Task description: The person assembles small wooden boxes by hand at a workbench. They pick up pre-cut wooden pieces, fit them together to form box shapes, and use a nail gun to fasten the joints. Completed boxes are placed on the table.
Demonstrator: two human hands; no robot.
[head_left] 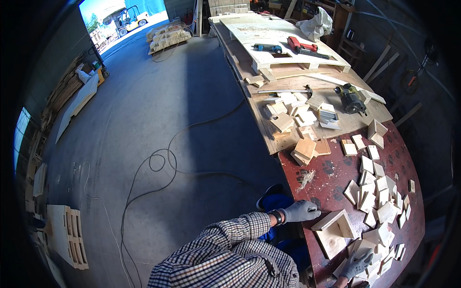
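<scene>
My left hand (301,211), in a grey glove, is just over the left edge of the dark red tabletop (312,192). Its fingers are curled closed; whatever they may hold is hidden. Beside it on the tabletop stands an open wooden box piece (334,235), made of boards joined at a corner. At the lower right, my gloved right hand (357,265) rests over a heap of small pale wooden boards (379,235). Its thumb and fingers look apart, with boards under and around them.
Further along lie more wood blocks (283,122), a hammer (308,90), a dark green power tool (352,99), a red nail gun (303,45) and a blue tool (268,48) on a large panel. A hose (171,153) loops across the floor. A forklift (129,21) stands outside.
</scene>
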